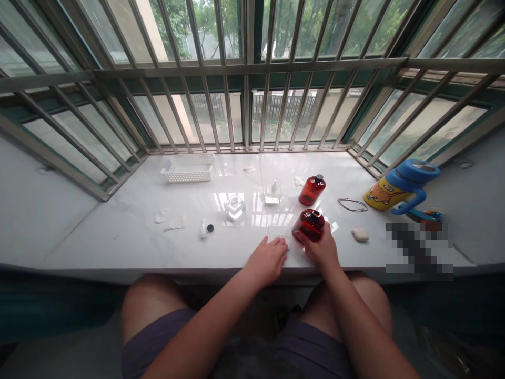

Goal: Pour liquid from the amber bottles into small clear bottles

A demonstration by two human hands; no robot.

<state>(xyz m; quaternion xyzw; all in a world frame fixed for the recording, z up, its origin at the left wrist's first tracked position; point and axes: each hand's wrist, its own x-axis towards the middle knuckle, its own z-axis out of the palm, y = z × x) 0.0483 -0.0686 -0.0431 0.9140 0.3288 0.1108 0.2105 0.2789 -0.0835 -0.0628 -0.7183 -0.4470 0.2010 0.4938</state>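
Observation:
My right hand (pixel 324 247) is wrapped round the lower side of a dark red-amber bottle (pixel 309 226). This bottle stands tilted slightly, its neck uncapped. Just left of it, my left hand (pixel 268 259) rests on the counter with fingers stretched forward. A small whitish piece, perhaps tissue (pixel 284 241), shows by its fingertips; I cannot tell whether they press on it. Behind the held bottle is a second amber bottle (pixel 312 190) with a dark cap. A clear glass bottle (pixel 273 193) and a faceted glass bottle (pixel 234 207) stand further left.
A small vial with a black cap (pixel 207 228), crumpled tissues (pixel 169 220) and a white basket (pixel 189 169) are on the left. To the right lie a cord loop (pixel 352 205), a beige pad (pixel 360 235) and a blue-yellow flask (pixel 398 185). Metal window bars (pixel 246 108) border the counter's back.

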